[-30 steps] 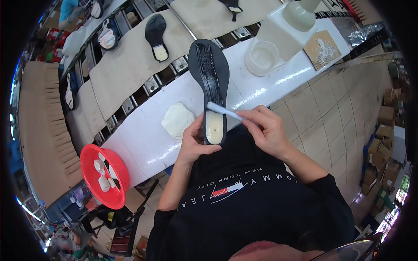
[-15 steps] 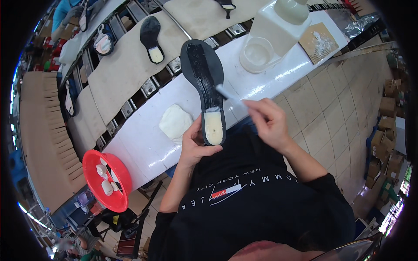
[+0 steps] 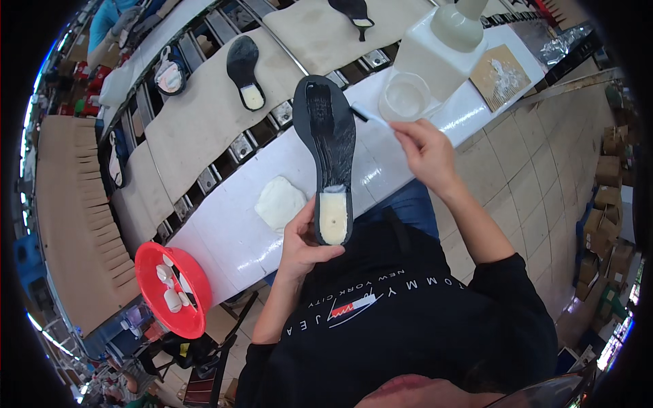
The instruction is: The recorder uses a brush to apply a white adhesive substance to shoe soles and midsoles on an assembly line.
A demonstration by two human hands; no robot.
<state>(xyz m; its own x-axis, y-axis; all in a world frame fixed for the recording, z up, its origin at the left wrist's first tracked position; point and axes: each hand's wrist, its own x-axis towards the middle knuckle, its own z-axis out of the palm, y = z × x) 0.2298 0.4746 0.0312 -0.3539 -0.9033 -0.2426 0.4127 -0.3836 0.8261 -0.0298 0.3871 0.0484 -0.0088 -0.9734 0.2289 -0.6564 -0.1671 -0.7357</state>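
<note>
A black shoe sole point(image 3: 332, 146) stands heel end toward me, gripped at its heel by my left hand point(image 3: 304, 239). Its middle strip looks wet and glossy, and a cream-coloured patch covers the heel part. In my right hand point(image 3: 430, 153) I pinch the pale handle of a small brush point(image 3: 364, 114) with a dark tip. That tip is just right of the sole's front part, apart from it or at its edge. Beside the sole on the white table lies a round white pad point(image 3: 279, 204). A clear cup point(image 3: 405, 97) sits beyond the brush.
A large whitish plastic bottle point(image 3: 445, 58) stands behind the cup, next to a brown board with white smears point(image 3: 501, 76). Other soles, one black with a cream heel point(image 3: 244, 68), lie on the beige conveyor belt point(image 3: 197, 102). At left is a red basin point(image 3: 173, 255) of white pieces. A co-worker's gloved hand point(image 3: 124, 22) shows far left.
The brush has moved from the sole's middle up and right toward its front edge. My right hand rose with it. The sole appears slightly lower in view.
</note>
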